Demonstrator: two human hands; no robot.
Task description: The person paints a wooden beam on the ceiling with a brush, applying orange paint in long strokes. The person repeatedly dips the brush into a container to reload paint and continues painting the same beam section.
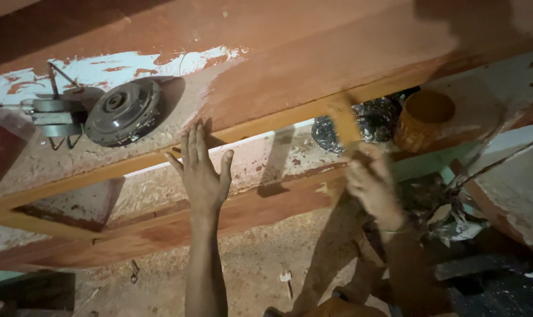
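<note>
One big timber frame (337, 64) fills most of the head view, coated a wet-looking red-brown, with old pale paint flaking along its upper left. Below it run a narrower yellow-brown rail (102, 170) and a lower plank (266, 208), then sandy ground (260, 264).

Mid-size items: a grey round metal disc (124, 111) fixed to the bare patch on the left, with a small metal bracket (52, 113) just beside it. On the right, a brown-stained cup (425, 120) sits on a ledge next to a crumpled dark wrapping (375, 117).

Hands. My left hand (203, 170) lies flat against the timber between rail and plank - fingers straight and spread, thumb out, holding nothing. My right hand (369, 182) is motion-blurred; as far as I can tell it is curled around the handle of a brush (344, 120), whose head meets the rail just left of the wrapping.

Judgement: the coating step is in hand, a stroke along the rail while the left hand braces. The frame above looks covered; the patch around the disc is still bare. A further stroke calls for a loaded brush - the cup is near the right hand - and care to keep the left palm off wet areas.
</note>
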